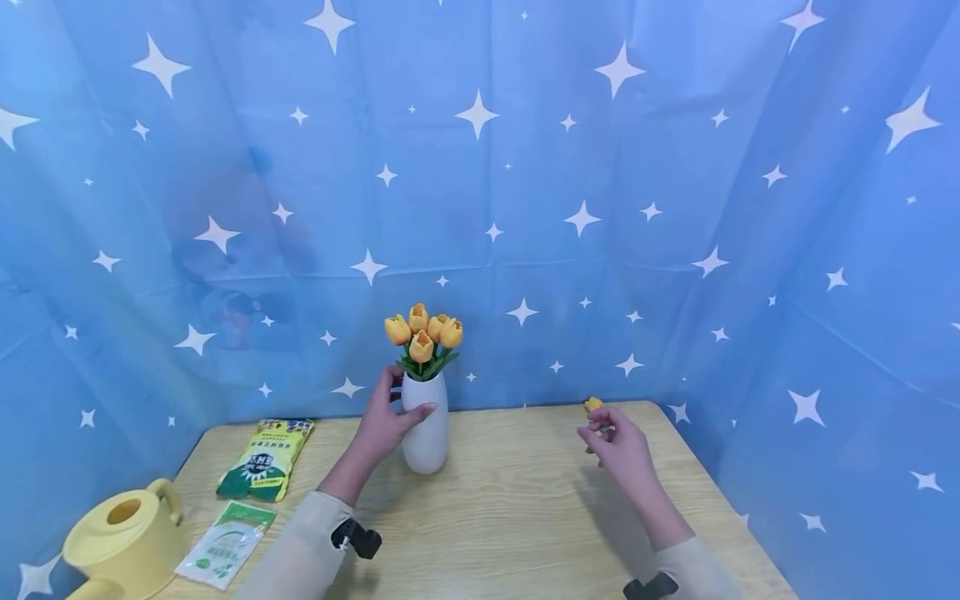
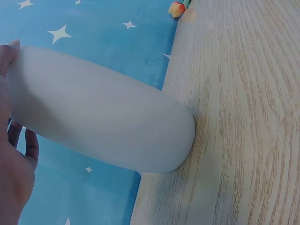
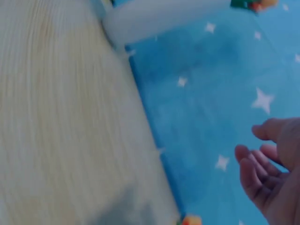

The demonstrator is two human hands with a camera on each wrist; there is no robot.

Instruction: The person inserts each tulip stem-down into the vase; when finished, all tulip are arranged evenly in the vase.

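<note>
A white vase (image 1: 426,433) stands on the table with several yellow-orange tulips (image 1: 422,346) in it. My left hand (image 1: 384,423) holds the vase from its left side, thumb across the front and fingers behind, near the top. The left wrist view shows the smooth vase (image 2: 103,110) with its base on the tabletop. Toward the back right, my right hand (image 1: 622,446) hovers close to a loose tulip (image 1: 593,403) by the table's far edge. In the right wrist view the fingers (image 3: 251,178) are loosely curled with nothing between them; the tulip bloom (image 3: 191,220) shows below.
At the left lie a yellow-green bag (image 1: 266,460) and a white-green packet (image 1: 227,543). A yellow watering can (image 1: 123,542) stands at the front left corner. A blue curtain (image 1: 525,208) with white stars hangs behind the wooden table (image 1: 510,517).
</note>
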